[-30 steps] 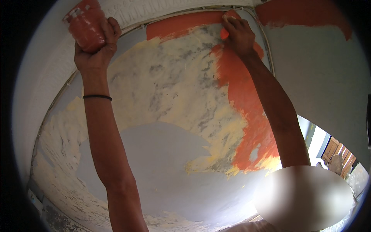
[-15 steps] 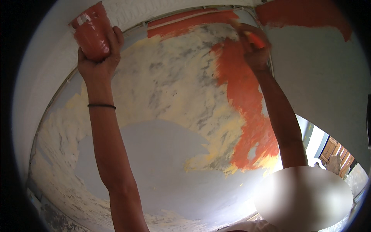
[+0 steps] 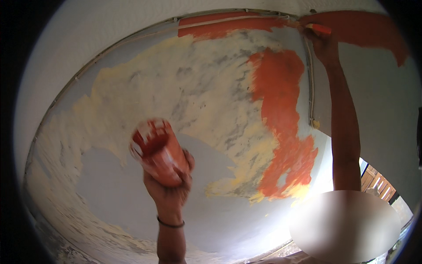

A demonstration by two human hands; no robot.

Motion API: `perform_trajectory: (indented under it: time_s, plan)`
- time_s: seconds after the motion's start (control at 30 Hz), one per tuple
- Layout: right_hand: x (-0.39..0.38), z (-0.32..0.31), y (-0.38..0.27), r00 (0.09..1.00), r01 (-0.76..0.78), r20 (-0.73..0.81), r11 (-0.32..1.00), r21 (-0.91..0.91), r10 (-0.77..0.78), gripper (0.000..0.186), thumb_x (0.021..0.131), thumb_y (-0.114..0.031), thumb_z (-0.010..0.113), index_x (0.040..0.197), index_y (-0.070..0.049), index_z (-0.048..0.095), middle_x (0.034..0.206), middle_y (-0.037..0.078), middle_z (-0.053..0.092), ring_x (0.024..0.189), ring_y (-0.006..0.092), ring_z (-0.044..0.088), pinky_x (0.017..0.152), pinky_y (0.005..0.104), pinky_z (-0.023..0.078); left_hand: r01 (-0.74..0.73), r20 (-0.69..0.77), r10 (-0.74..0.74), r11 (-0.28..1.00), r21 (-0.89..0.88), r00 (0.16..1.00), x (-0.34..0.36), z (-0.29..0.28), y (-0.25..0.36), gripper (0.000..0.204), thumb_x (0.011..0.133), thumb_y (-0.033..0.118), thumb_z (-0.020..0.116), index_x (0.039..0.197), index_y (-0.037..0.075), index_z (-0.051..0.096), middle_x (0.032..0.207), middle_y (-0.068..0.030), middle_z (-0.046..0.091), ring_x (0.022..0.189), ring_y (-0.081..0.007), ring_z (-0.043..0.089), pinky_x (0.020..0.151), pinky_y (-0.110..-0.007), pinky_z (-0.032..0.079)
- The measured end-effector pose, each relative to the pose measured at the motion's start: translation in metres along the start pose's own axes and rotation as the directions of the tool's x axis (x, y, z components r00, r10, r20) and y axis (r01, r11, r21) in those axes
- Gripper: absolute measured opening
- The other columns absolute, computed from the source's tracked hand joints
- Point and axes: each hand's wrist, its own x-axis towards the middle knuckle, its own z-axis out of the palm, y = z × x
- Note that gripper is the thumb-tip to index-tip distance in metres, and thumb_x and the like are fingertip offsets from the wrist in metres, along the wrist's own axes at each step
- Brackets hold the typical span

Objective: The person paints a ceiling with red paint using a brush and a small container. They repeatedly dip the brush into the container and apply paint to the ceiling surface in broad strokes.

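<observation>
My left hand (image 3: 169,196), with a dark band round its wrist, is wrapped round a clear plastic paint container (image 3: 163,162). Orange-red paint streaks its walls, and the open mouth tilts up toward me. High at the right, my right hand (image 3: 326,49) grips a paintbrush (image 3: 320,29) with an orange-red handle. The brush's tip is at the wall's top corner, near the cable line. Orange-red paint covers a ragged upright patch (image 3: 281,92) of the wall and a strip (image 3: 220,25) along its top.
Around the fresh paint the wall (image 3: 176,88) shows worn cream and grey patches. A thin cable (image 3: 311,79) runs down the corner, beside a grey wall (image 3: 378,88) with an orange-red top band (image 3: 365,28). Bright light enters at the lower right, near wooden slats (image 3: 376,180).
My left hand has come down and inward from the upper left with the paint container, whose mouth now shows. My right hand has shifted rightward to the corner with the paintbrush.
</observation>
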Motion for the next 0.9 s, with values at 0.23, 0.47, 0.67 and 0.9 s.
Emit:
perform_trajectory:
  time_s: [0.23, 0.47, 0.67, 0.9]
  plan:
    - [0.048, -0.011, 0.023, 0.947, 0.014, 0.301, 0.949, 0.316, -0.114, 0.020, 0.099, 0.000, 0.065, 0.117, -0.004, 0.072, 0.108, 0.004, 0.075, 0.101, 0.0113, 0.068, 0.090, 0.0287, 0.054, -0.040, -0.340, -0.015, 0.987, -0.157, 0.940, -0.082, -0.113, -0.058, 0.064, 0.093, 0.054, 0.062, 0.143, 0.014, 0.058, 0.130, -0.0132, 0.059, 0.127, -0.0286, 0.051, 0.071, -0.049, 0.066]
    - [0.052, -0.001, 0.010, 0.956, 0.063, 0.282, 0.994, 0.087, -0.085, 0.016, 0.101, -0.007, 0.069, 0.116, -0.006, 0.072, 0.117, 0.002, 0.074, 0.115, 0.0124, 0.065, 0.104, 0.0305, 0.050, -0.119, -0.509, -0.006, 0.970, -0.214, 0.861, -0.139, -0.179, -0.087, 0.060, 0.096, 0.055, 0.052, 0.139, 0.013, 0.059, 0.116, -0.0219, 0.067, 0.110, -0.0444, 0.061, 0.060, -0.056, 0.067]
    - [0.057, 0.005, 0.002, 0.951, 0.064, 0.295, 0.993, 0.100, -0.092, 0.016, 0.101, -0.007, 0.069, 0.116, -0.006, 0.073, 0.117, 0.002, 0.074, 0.114, 0.0133, 0.066, 0.103, 0.0304, 0.051, -0.129, -0.471, 0.030, 0.975, -0.179, 0.881, -0.167, -0.207, -0.094, 0.064, 0.098, 0.060, 0.050, 0.140, 0.012, 0.057, 0.117, -0.0255, 0.067, 0.112, -0.0507, 0.061, 0.059, -0.060, 0.067]
    - [0.059, 0.015, -0.053, 0.951, -0.095, 0.302, 0.990, 0.100, 0.061, 0.007, 0.095, -0.004, 0.077, 0.098, -0.006, 0.071, 0.084, 0.002, 0.068, 0.078, 0.0112, 0.063, 0.072, 0.0287, 0.053, -0.145, -0.537, 0.043, 0.978, -0.148, 0.842, -0.189, -0.223, -0.097, 0.064, 0.098, 0.060, 0.051, 0.143, 0.014, 0.054, 0.122, -0.0243, 0.066, 0.105, -0.0518, 0.065, 0.058, -0.062, 0.067]
